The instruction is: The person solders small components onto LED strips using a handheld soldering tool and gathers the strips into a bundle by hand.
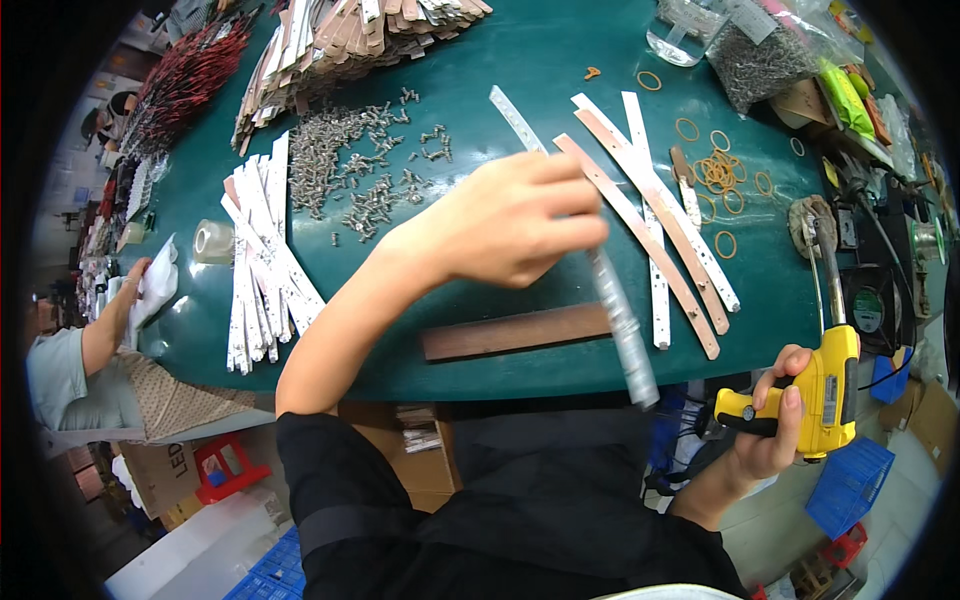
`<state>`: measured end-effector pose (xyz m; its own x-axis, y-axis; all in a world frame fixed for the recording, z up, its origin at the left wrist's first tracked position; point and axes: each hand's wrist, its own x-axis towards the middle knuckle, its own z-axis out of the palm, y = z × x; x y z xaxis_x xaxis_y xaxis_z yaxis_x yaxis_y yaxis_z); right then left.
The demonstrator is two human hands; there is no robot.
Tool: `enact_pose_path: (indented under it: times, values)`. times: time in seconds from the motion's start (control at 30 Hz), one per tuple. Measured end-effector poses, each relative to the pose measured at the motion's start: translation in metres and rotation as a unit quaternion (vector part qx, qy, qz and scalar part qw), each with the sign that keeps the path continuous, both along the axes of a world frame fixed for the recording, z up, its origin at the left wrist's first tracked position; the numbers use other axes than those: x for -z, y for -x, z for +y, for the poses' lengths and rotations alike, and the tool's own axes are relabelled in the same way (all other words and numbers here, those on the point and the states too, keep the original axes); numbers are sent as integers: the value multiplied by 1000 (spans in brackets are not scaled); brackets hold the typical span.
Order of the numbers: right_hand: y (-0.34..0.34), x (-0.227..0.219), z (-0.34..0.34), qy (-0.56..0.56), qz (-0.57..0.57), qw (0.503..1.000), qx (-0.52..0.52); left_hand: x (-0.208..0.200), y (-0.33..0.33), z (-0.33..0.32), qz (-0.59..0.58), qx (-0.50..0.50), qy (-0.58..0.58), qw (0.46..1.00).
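Observation:
My left hand [520,220] is closed in a pinch over the bench, holding a narrow pale strip [622,325] that slants down toward me. Beyond the knuckles another pale length [517,118] shows; the hand hides whether it is the same strip. Beneath lies a brown wooden bar [515,332]. My right hand [775,420] grips a yellow soldering gun [830,390] by its handle at the bench's right edge, its metal end pointing away from me. Several white and copper-brown strips [655,210] lie crossed between the hands.
Loose metal connectors [340,150] and a pile of white strips [262,260] lie left. Stacked strips [340,50] and red wires [195,80] are at the far left. Orange rubber bands [720,172] and a bag of small parts [760,60] sit right. Another person's arm [105,325] is at left.

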<state>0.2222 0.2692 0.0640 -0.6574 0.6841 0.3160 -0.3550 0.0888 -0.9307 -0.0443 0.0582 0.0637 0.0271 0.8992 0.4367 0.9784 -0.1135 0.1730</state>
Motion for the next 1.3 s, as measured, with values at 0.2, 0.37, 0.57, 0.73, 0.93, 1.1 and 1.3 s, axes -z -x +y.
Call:
enact_pose_path:
  times: [0.2, 0.37, 0.57, 0.73, 0.93, 1.1, 1.3]
  values:
    - [20, 4, -31, 51, -5, 996, -79, 28, -17, -47, -72, 10, 130, 989]
    - [27, 6, -46, 70, -16, 984, -160, 39, -30, -52, -105, -73, 31, 991]
    - [29, 8, -53, 77, 0, 982, -171, 36, -30, -70, -139, -83, 24, 987]
    - [34, 7, -61, 91, -8, 981, -170, 29, 3, -95, -145, -362, 2, 921]
    - [40, 2, -68, 86, -42, 979, -182, 41, 20, -90, -50, -433, 45, 899]
    - [37, 3, -73, 111, -50, 973, -193, 43, 22, -89, -41, -462, 73, 883]
    - [43, -4, -79, 174, -83, 967, -169, 40, 15, -88, -14, -484, 125, 866]
